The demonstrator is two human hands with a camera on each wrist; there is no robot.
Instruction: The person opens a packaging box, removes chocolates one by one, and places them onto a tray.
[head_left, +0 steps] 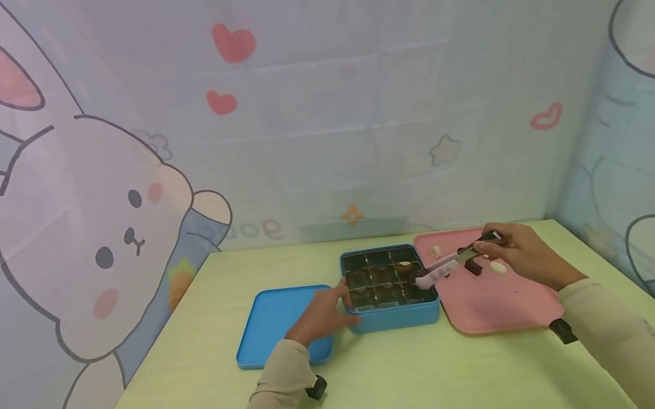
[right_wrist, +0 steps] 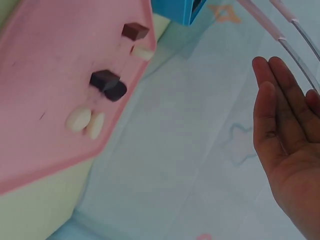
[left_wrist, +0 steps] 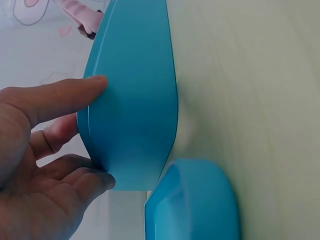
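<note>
My left hand (head_left: 324, 313) steadies a blue box (head_left: 396, 320) at its front left corner, thumb on the front wall and fingers around the side. Inside the box is a dark divided tray (head_left: 376, 278) with several square compartments; a brown-and-white piece (head_left: 405, 266) sits in one at the right. Tongs (head_left: 458, 261) with pink tips are held in my right hand (head_left: 526, 253), which comes in from the right. Between the tips, over the box's right side, is a dark brown piece (left_wrist: 86, 32), seen in the left wrist view. It looks like chocolate.
Right of the box, a pink tray (head_left: 497, 313) carries dark brown blocks (right_wrist: 135, 31), a dark round piece (right_wrist: 116, 91) and white oval pieces (right_wrist: 79, 119). A blue lid (head_left: 274, 323) lies left of the box. A printed cloth (head_left: 330, 138) hangs behind the table (head_left: 408, 376).
</note>
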